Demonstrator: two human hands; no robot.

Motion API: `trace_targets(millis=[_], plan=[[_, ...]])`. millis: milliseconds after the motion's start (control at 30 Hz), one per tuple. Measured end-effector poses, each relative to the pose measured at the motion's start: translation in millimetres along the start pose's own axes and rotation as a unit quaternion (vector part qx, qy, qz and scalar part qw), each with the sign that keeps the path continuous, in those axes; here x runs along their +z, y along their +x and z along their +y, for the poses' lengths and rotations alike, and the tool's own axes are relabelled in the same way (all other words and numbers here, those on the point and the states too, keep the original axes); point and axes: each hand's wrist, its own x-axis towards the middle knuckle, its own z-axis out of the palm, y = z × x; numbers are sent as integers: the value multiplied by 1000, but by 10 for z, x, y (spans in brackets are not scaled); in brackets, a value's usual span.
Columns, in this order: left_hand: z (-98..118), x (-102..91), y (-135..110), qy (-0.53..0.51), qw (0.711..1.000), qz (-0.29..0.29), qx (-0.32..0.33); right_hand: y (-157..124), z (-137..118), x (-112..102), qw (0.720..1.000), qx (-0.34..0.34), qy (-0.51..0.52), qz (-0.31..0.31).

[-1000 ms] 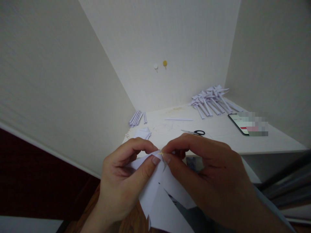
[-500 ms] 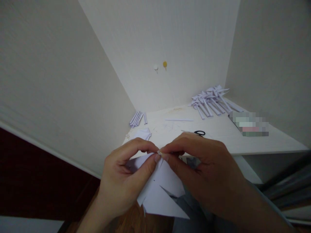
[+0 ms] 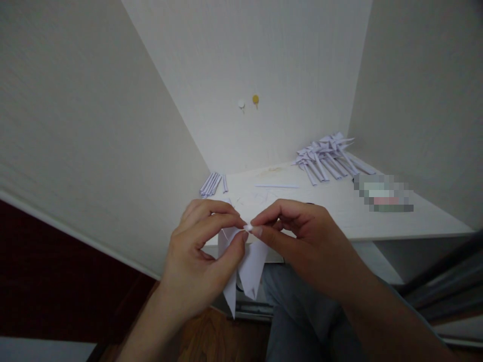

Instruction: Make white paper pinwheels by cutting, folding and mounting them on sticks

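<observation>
We are pinching the paper (image 3: 252, 267) between the fingers of our left hand (image 3: 207, 246) and a white bit (image 3: 248, 228) in our right hand (image 3: 305, 229), just beside. The paper's long flaps are hanging below, nearer the left.

The cut white paper (image 3: 252, 266) is held up in the air, just in front of the near edge of the counter (image 3: 362, 221). Its top is pinched between the left hand (image 3: 213, 246) and the right hand (image 3: 305, 236). A tiny white bit (image 3: 248, 228) sits up there at the fingertips, too small to tell if it is part of the paper. Two flaps hang down from the pinched top, lower than the counter's edge, with a gap between them. The left flap (image 3: 231, 294) is long and thin and ends in a sharp point. The right flap (image 3: 252, 274) is wider, with a small fold near its bottom.
</observation>
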Motion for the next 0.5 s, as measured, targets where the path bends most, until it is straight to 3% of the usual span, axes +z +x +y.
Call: trace_targets(millis=[233,500], plan=[[-130,161,11,21,1000,9,18,139,228,-14,997,35,67,-21],[-453,694,-16,-83,996,-13,-23,260,758,-151,981,127,146,1]])
